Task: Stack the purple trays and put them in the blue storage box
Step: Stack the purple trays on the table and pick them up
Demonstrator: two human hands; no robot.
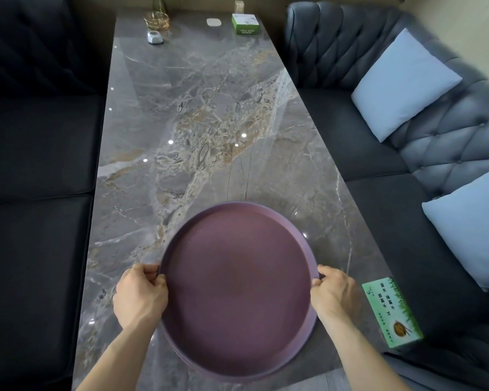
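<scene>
A round purple tray [237, 283] sits at the near end of a grey marble table [187, 122]. More purple rims show under its near edge, so it tops a stack of trays. My left hand [140, 294] grips the stack's left rim, thumb on top and fingers curled under. My right hand [335, 292] grips the right rim the same way. No blue storage box is in view.
A green tissue box [391, 313] lies at the table's near right corner. At the far end stand another green box [245, 23], a white pad [213, 22], a gold wire holder [156, 19] and a small grey object [155, 37]. Dark sofas flank the table; pale cushions [404, 83] lie on the right one.
</scene>
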